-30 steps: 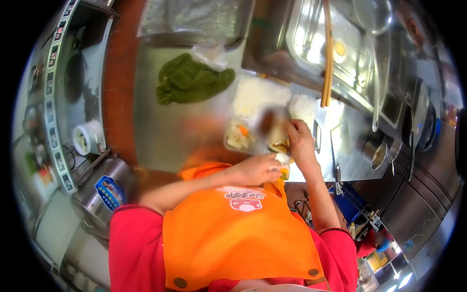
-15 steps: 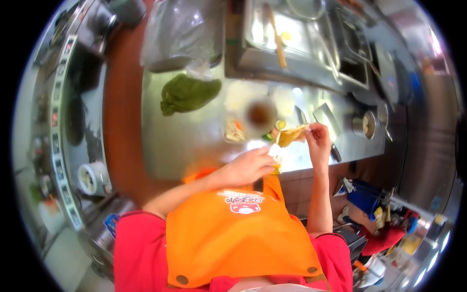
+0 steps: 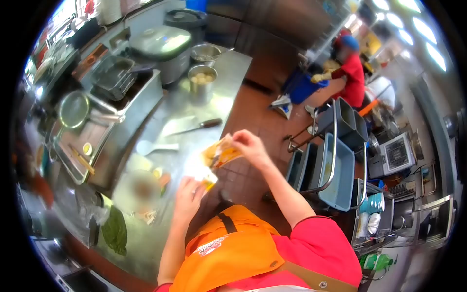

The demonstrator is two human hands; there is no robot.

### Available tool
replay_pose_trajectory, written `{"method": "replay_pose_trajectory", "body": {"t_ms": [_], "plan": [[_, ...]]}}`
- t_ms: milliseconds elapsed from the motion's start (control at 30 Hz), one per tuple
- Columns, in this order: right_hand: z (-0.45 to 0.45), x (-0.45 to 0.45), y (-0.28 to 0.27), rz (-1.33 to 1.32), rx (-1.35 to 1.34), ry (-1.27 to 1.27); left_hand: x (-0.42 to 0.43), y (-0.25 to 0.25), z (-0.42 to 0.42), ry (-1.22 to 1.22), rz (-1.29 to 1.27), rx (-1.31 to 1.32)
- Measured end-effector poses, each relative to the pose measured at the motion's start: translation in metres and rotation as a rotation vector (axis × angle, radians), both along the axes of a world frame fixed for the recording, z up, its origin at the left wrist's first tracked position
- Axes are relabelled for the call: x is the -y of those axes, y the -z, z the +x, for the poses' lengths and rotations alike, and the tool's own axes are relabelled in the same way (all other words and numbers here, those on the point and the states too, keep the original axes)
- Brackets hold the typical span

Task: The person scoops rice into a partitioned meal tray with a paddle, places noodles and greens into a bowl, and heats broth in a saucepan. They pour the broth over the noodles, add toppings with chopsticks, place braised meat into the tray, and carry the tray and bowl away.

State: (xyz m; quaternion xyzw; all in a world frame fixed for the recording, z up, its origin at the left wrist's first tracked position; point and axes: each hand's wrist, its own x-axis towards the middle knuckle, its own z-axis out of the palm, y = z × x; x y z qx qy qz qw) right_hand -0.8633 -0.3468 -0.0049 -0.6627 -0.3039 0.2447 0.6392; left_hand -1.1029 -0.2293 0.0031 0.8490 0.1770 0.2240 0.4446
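Between my hands is a small yellow-and-orange printed packet [image 3: 223,154] with a white, glare-washed part. My right hand [image 3: 250,148] pinches its upper end. My left hand [image 3: 190,195] is closed on its lower, white-and-yellow end. I cannot tell whether the two ends are still joined. Left of my hands, a blurred bowl with brown content [image 3: 144,187] sits over pale food. A halved egg [image 3: 157,173] lies beside it. Farther up the steel table are a white spoon [image 3: 155,147] and a dark-handled cleaver [image 3: 194,127].
A green leafy bundle [image 3: 115,231] lies at the lower left. Metal pots [image 3: 202,80] stand at the table's far end. On the right is a cart with grey-blue tubs [image 3: 336,170]. Beyond it, a person in red [image 3: 352,80] bends by a blue bin [image 3: 301,86].
My view has turned right, bringing the cart and the other person closer into sight. My hands and the packet are now over the table's edge and floor, still gripping it.
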Motion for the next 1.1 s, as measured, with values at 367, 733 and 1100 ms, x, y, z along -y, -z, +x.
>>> {"method": "replay_pose_trajectory", "body": {"t_ms": [367, 733, 1100], "plan": [[0.215, 0.140, 0.022, -0.052, 0.007, 0.380, 0.041, 0.047, 0.299, 0.325, -0.279, -0.139], [0.401, 0.174, 0.053, 0.049, -0.008, 0.655, 0.047, 0.062, 0.538, 0.504, -0.372, -0.313], [0.638, 0.203, 0.062, 0.048, 0.043, 0.962, 0.027, 0.070, 0.810, 0.761, -0.357, -0.330]]}}
